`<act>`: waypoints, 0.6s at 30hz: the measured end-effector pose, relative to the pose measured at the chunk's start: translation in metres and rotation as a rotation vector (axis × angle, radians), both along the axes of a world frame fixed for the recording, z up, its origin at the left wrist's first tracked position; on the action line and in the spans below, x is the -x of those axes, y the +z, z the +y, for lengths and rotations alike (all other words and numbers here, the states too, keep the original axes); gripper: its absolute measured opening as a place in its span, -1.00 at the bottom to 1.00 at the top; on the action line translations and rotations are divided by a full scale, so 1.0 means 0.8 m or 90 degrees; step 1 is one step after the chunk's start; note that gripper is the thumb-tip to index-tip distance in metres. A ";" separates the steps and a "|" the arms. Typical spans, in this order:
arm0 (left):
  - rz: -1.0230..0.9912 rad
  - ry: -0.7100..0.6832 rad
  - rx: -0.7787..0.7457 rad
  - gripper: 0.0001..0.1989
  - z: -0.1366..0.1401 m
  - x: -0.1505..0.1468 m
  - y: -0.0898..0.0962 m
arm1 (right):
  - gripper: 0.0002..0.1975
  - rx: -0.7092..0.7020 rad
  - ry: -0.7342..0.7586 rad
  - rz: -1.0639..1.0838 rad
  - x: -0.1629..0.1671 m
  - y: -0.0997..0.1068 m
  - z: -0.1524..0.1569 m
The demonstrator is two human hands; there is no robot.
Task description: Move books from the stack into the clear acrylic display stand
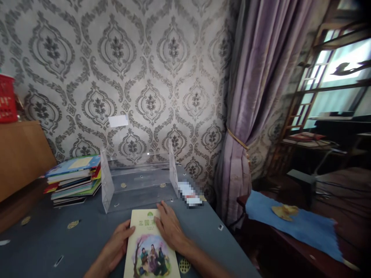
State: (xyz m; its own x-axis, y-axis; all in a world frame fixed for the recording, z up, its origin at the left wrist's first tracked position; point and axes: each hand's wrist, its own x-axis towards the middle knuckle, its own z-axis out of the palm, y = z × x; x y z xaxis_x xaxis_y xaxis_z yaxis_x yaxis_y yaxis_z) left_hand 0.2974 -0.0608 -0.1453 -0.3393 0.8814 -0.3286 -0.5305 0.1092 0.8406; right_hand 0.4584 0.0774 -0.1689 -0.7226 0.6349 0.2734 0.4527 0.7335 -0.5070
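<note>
A cream book (150, 247) with green Chinese lettering and a painted group of figures under a blossom tree lies before me at the near edge of the view. My left hand (117, 241) grips its left edge, thumb on the cover and the other fingers at the side. Across the upper right corner rests my right hand (169, 226), its fingers stretched out and covering part of the title. Just beyond the book stands a clear plastic rack (139, 187) with two upright side panels and nothing on it.
A stack of books (74, 179) sits left of the rack on the dark blue-grey tabletop (84, 235). A blurred-out item (189, 193) lies right of the rack. Behind are a patterned wall and a purple curtain (240, 116). A blue cloth (292, 222) covers a surface at right.
</note>
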 end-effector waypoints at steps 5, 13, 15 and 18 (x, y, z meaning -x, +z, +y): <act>0.026 0.059 0.003 -0.35 -0.004 -0.001 0.012 | -0.27 0.158 -0.056 0.153 -0.003 -0.010 0.004; 0.053 0.270 -0.041 -0.54 0.003 -0.003 0.058 | -0.32 0.664 0.275 0.236 -0.012 0.024 0.013; 0.051 0.289 -0.081 -0.51 0.006 -0.006 0.068 | -0.31 0.683 0.340 0.209 -0.021 0.040 0.013; 0.061 0.292 -0.165 -0.43 0.011 -0.014 0.076 | -0.31 0.630 0.350 0.242 -0.031 0.061 0.013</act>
State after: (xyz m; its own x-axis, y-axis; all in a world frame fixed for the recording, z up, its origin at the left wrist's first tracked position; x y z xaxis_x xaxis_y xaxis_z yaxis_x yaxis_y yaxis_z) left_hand 0.3087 -0.0523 -0.0842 -0.7263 0.6840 -0.0682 -0.3941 -0.3331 0.8566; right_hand 0.4835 0.0875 -0.1203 -0.9423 0.3212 0.0944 -0.1005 -0.0023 -0.9949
